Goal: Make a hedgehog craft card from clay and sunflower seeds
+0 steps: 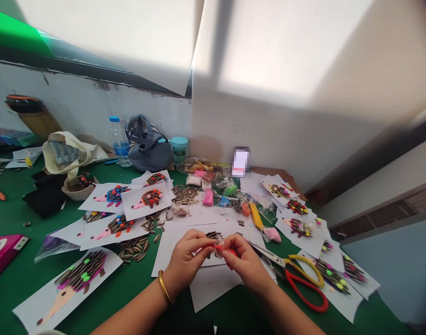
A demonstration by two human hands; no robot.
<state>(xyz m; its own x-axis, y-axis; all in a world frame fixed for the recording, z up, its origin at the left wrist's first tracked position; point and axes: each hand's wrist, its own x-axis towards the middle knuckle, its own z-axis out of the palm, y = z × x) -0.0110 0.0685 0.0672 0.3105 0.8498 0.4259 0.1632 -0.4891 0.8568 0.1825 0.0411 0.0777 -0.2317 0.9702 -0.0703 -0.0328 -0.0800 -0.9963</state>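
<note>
While the left hand [188, 257] and right hand [247, 260] both pinched red modelling clay [218, 250] in an apparently clear wrapper [219, 240] above white paper [213, 286], light, opposed fingertip pressure appeared advisable to avoid smearing the lump.

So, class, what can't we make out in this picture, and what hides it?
Red piece: head view; full shape hidden by the fingers of the left hand and right hand.
Seed cluster: head view; partly covered by the hands.
Phone-like object: head view; display pixelated.
Magenta box: head view; cut off by the left edge.
</note>
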